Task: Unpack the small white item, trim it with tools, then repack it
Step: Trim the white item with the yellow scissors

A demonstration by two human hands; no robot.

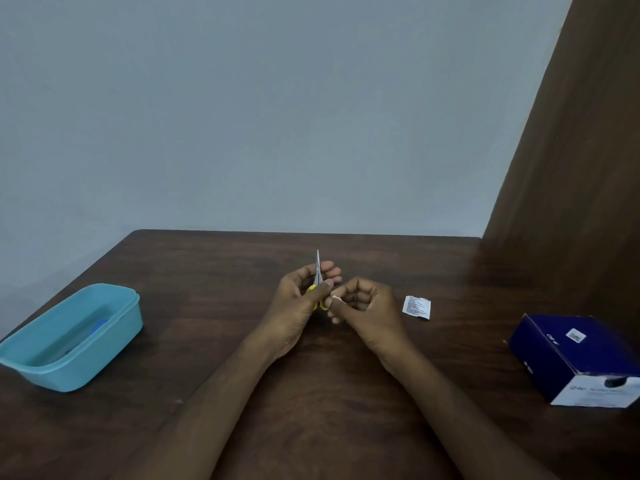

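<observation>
Small scissors (317, 270) with yellow handles stand upright in my left hand (301, 299), blades together and pointing away from me. My right hand (367, 308) is closed beside it, pinching a small white item (336, 299) between thumb and fingers; most of that item is hidden. The two hands touch above the middle of the brown table (311, 393). An empty white wrapper (416, 307) with red print lies flat on the table just right of my right hand.
A light blue plastic tub (74, 341) sits at the left edge with something blue inside. A dark blue and white cardboard box (578, 358) lies at the right edge. A brown wooden panel (571, 168) rises at the back right.
</observation>
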